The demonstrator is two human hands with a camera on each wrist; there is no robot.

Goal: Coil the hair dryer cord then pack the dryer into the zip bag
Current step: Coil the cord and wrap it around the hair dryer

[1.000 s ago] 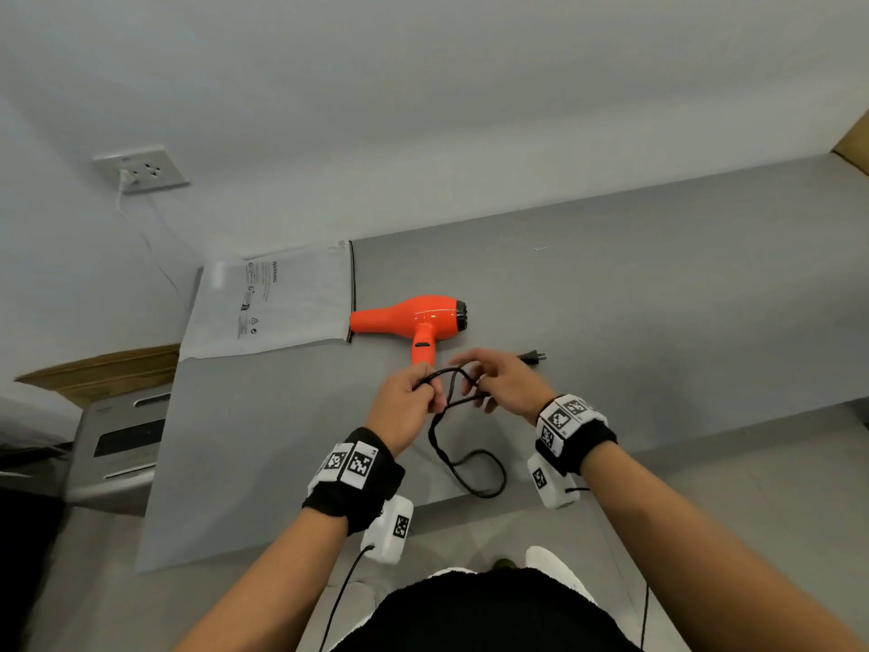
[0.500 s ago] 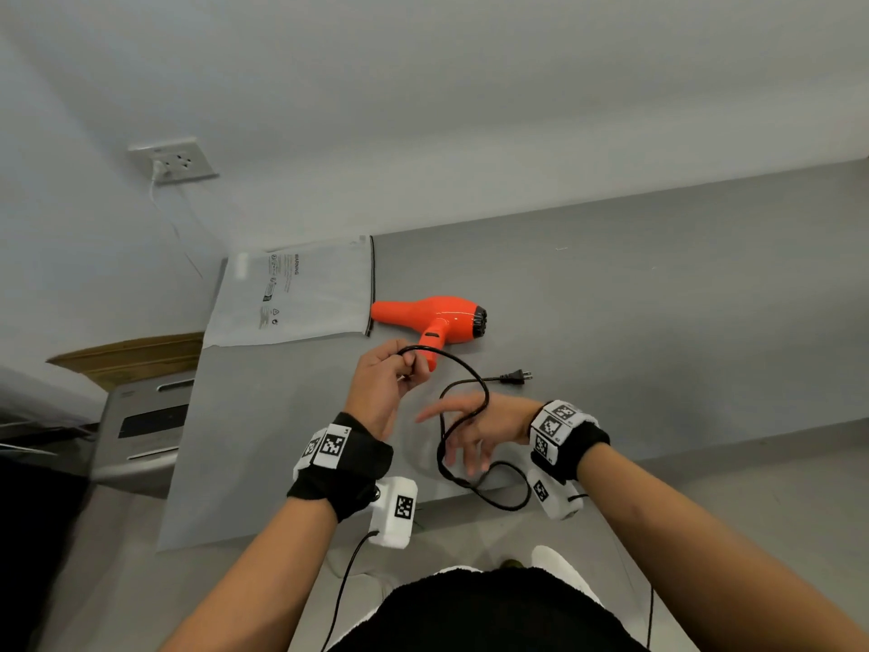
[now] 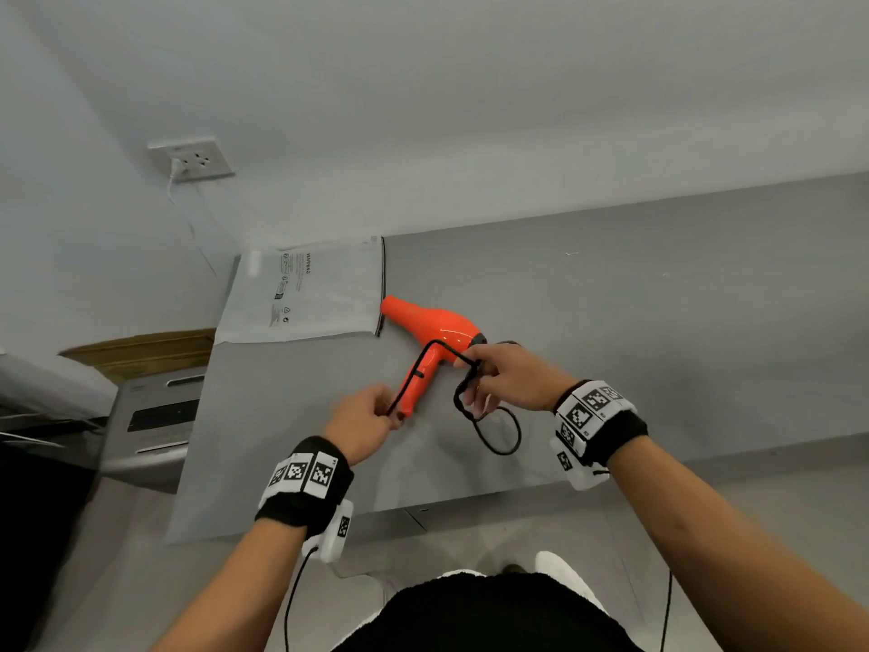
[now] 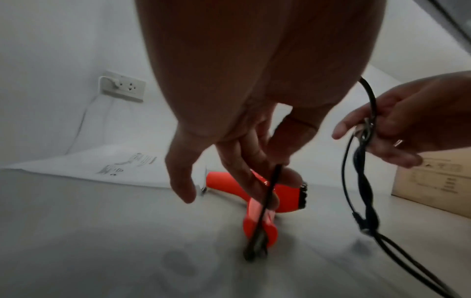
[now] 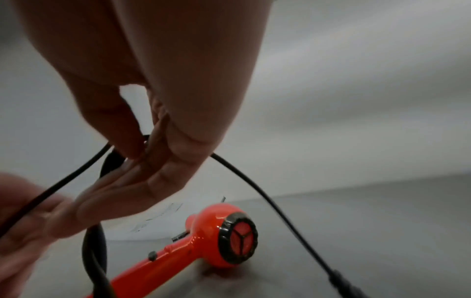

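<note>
An orange hair dryer lies on the grey table, nozzle toward the white zip bag. Its black cord runs from the handle's end up over the handle to my hands. My left hand pinches the cord near the handle's end. My right hand, just right of the handle, grips gathered loops of cord; one loop hangs onto the table below it. The plug is hidden in the head view.
A wall socket with a white cable plugged in sits at the back left. A cardboard box stands to the right on the table. A grey appliance is left of the table. The table's front edge runs below my wrists.
My right hand rose from the table and closed on the cord's loops beside the dryer handle. My left hand dropped toward the handle's end, keeping its pinch. The plug went out of sight.
</note>
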